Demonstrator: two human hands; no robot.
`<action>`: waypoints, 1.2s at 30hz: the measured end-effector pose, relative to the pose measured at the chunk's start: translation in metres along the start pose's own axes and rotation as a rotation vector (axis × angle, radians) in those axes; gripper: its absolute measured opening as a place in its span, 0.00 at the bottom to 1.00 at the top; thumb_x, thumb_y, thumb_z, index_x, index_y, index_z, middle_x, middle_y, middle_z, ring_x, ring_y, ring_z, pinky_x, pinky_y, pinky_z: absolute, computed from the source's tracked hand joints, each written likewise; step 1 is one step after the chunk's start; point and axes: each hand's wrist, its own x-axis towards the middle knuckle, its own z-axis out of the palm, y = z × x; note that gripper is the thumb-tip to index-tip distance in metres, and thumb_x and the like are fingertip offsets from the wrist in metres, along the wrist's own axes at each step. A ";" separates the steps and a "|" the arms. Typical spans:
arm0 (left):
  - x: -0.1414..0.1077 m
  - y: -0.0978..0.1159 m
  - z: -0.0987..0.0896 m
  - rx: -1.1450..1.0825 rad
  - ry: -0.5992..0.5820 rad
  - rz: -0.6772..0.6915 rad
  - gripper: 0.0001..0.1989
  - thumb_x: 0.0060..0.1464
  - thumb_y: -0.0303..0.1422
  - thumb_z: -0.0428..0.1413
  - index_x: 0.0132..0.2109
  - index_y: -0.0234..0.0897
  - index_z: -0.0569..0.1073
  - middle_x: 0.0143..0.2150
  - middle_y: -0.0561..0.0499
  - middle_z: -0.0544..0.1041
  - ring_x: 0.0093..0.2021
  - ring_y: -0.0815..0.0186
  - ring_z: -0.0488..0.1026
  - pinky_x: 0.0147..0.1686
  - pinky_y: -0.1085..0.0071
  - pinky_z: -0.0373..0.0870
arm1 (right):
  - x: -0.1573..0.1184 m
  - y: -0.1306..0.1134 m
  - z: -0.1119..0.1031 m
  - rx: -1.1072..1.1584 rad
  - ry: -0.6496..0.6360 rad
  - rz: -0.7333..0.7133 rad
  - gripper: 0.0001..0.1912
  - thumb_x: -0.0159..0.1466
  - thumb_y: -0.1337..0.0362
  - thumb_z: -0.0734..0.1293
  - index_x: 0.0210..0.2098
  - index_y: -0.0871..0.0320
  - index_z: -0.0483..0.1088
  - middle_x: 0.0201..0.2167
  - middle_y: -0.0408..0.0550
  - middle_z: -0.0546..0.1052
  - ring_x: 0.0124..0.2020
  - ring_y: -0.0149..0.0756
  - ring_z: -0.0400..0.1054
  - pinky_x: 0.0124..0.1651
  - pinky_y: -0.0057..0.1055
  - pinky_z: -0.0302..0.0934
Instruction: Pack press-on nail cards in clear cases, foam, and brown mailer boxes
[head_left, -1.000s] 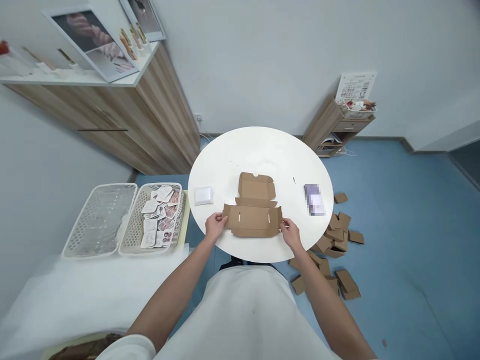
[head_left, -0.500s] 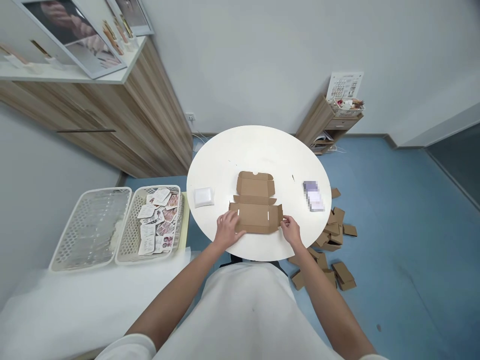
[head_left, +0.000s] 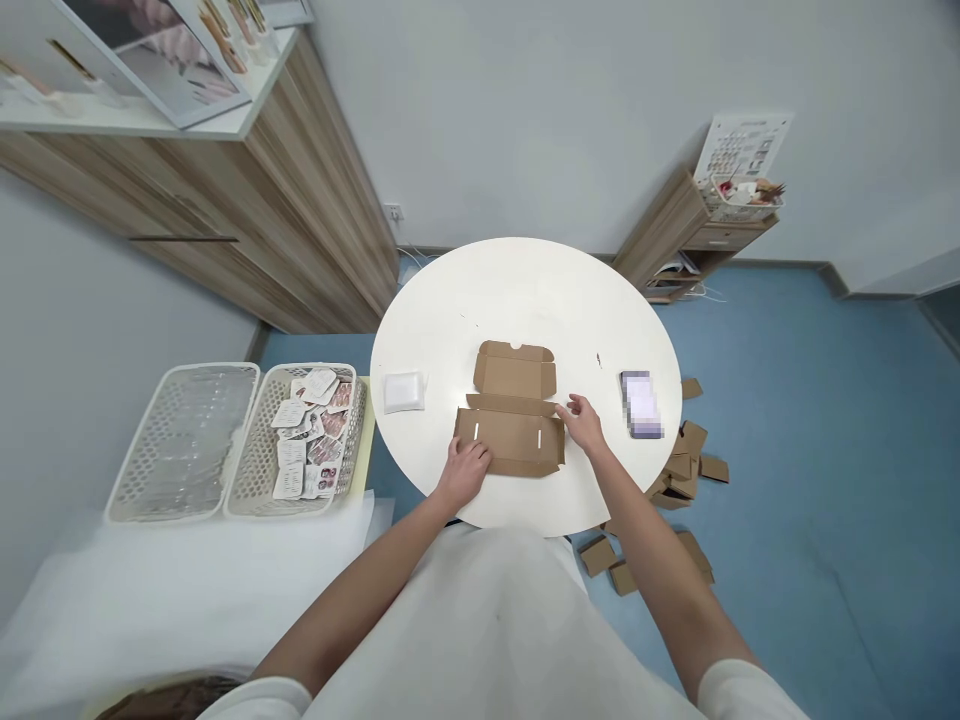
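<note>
A brown cardboard box blank (head_left: 514, 435) lies unfolded on the white oval table (head_left: 525, 280), its side flaps partly raised. My left hand (head_left: 465, 473) rests on its lower left part, fingers spread over the card. At the right, my right hand (head_left: 581, 422) touches the end of the middle strip, near the fold; its thumb and forefinger are apart. A white packet (head_left: 403, 391) lies at the table's left. Towards the right edge is a purple and white item (head_left: 641, 405), blurred out.
Left of the table, a white basket (head_left: 251, 490) holds several sachets, beside another basket (head_left: 124, 480) with clear plastic. Folded cardboard boxes (head_left: 679, 465) lie on the blue floor at right. A wooden cabinet (head_left: 322, 190) stands at back left, a small shelf (head_left: 660, 225) at back right.
My right hand has moved up from the lower right corner flap to the middle strip's end. My left hand has slid slightly down the card. The camera view has shifted.
</note>
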 end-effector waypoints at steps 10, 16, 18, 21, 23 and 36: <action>0.023 0.009 -0.009 0.050 -0.170 -0.018 0.12 0.48 0.25 0.50 0.42 0.39 0.67 0.38 0.48 0.70 0.42 0.61 0.66 0.54 0.52 0.41 | 0.064 -0.014 0.018 0.074 -0.122 0.017 0.18 0.54 0.56 0.60 0.41 0.58 0.66 0.32 0.46 0.75 0.34 0.34 0.68 0.39 0.30 0.59; 0.037 0.012 -0.027 0.046 -0.161 -0.094 0.40 0.39 0.40 0.61 0.58 0.39 0.54 0.57 0.38 0.58 0.58 0.50 0.54 0.56 0.54 0.40 | 0.059 -0.012 0.020 -0.004 -0.109 -0.092 0.13 0.54 0.58 0.57 0.34 0.58 0.67 0.21 0.41 0.70 0.24 0.31 0.62 0.31 0.28 0.55; 0.041 0.013 -0.031 0.074 -0.140 -0.144 0.47 0.36 0.42 0.62 0.61 0.38 0.49 0.61 0.37 0.51 0.61 0.48 0.45 0.56 0.53 0.39 | 0.053 -0.012 0.017 0.013 -0.117 -0.119 0.13 0.54 0.58 0.58 0.33 0.59 0.67 0.20 0.41 0.69 0.23 0.30 0.61 0.29 0.27 0.55; 0.047 0.016 -0.033 0.100 -0.118 -0.175 0.52 0.35 0.43 0.62 0.63 0.35 0.43 0.64 0.36 0.45 0.63 0.46 0.37 0.56 0.50 0.36 | 0.043 -0.014 0.012 0.026 -0.145 -0.143 0.13 0.54 0.58 0.57 0.33 0.58 0.67 0.20 0.40 0.69 0.22 0.30 0.60 0.28 0.26 0.54; 0.049 0.017 -0.033 0.113 -0.116 -0.174 0.52 0.35 0.43 0.62 0.63 0.34 0.42 0.64 0.36 0.44 0.63 0.46 0.33 0.56 0.48 0.35 | 0.036 -0.014 0.012 -0.008 -0.169 -0.156 0.12 0.54 0.58 0.57 0.32 0.57 0.68 0.19 0.40 0.69 0.22 0.30 0.60 0.29 0.27 0.55; 0.023 0.014 -0.027 0.147 -0.121 -0.114 0.51 0.30 0.36 0.63 0.62 0.37 0.47 0.63 0.40 0.50 0.63 0.48 0.39 0.57 0.47 0.32 | -0.058 -0.005 0.016 -0.767 -0.271 -0.702 0.51 0.47 0.49 0.66 0.61 0.57 0.35 0.63 0.53 0.43 0.63 0.50 0.32 0.58 0.48 0.30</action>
